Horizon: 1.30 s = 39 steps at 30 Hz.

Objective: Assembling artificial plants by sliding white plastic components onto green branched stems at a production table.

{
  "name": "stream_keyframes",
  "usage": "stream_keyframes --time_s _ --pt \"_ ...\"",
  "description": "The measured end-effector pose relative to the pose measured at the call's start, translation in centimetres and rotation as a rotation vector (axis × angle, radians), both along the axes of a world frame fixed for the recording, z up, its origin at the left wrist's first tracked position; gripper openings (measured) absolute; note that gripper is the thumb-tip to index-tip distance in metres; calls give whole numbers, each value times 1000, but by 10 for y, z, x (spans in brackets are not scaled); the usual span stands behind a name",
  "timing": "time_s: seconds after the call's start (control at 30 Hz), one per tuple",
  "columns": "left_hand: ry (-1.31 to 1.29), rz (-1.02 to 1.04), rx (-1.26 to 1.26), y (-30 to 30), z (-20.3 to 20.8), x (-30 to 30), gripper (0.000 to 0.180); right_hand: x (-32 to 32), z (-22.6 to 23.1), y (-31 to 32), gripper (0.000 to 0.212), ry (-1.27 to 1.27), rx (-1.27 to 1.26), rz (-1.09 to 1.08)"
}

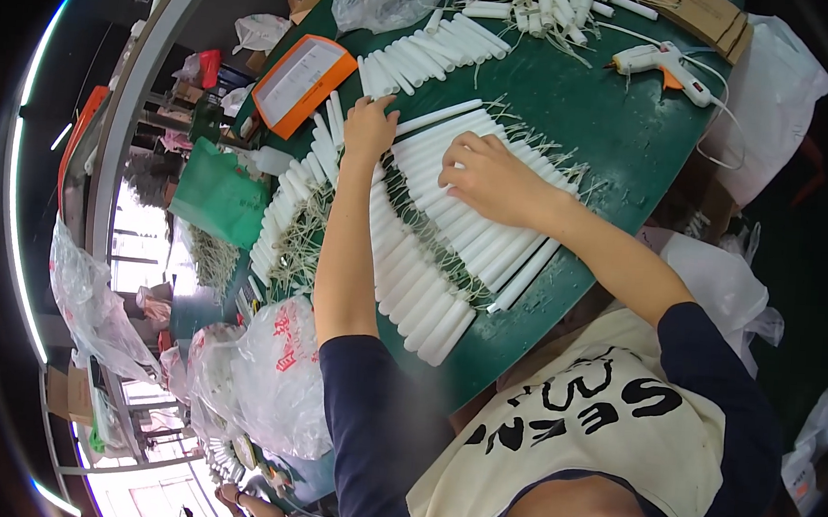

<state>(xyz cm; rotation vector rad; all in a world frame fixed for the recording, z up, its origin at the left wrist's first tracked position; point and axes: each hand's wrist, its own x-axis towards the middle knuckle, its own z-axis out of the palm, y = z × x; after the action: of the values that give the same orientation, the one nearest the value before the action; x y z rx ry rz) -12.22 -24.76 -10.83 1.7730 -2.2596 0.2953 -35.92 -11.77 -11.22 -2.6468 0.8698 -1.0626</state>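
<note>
Shirt (679, 450) below, my right hand (482, 175) touches white tubes (487, 242), fingers parted; whether my left hand (370, 129) pinches, I can't tell.

Cream shirt front (559, 448), black lettering (601, 418); navy sleeves (369, 423)

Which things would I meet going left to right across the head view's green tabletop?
Orange-rimmed rectangular box, left hand, right hand, white plastic glue gun with orange trigger. White cylindrical sticks spread too widely to place.
</note>
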Motion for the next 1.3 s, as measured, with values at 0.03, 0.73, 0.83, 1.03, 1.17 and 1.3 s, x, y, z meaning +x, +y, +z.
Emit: stream_keyframes --time_s 0.03,0.73,0.83,1.03,1.17,1.3 --pt "-36 63 16 -5 -5 0 36 0 0 0 9 -10 6 9" --pt "187 63 -466 70 66 -3 18 -10 2 -3 18 -55 59 30" --pt "288 65 -433 105 85 -7 20 -8 6 -4 29 -168 49 -7" --pt "900 -55 42 185 116 -34 17 -2 29 3 37 -289 -239 -121" --pt "966 -303 114 211 105 -27 21 -2 35 5 25 -239 -198 93" --pt "918 -80 -1 198 93 28 16 -1 37 12 15 -274 -174 97"
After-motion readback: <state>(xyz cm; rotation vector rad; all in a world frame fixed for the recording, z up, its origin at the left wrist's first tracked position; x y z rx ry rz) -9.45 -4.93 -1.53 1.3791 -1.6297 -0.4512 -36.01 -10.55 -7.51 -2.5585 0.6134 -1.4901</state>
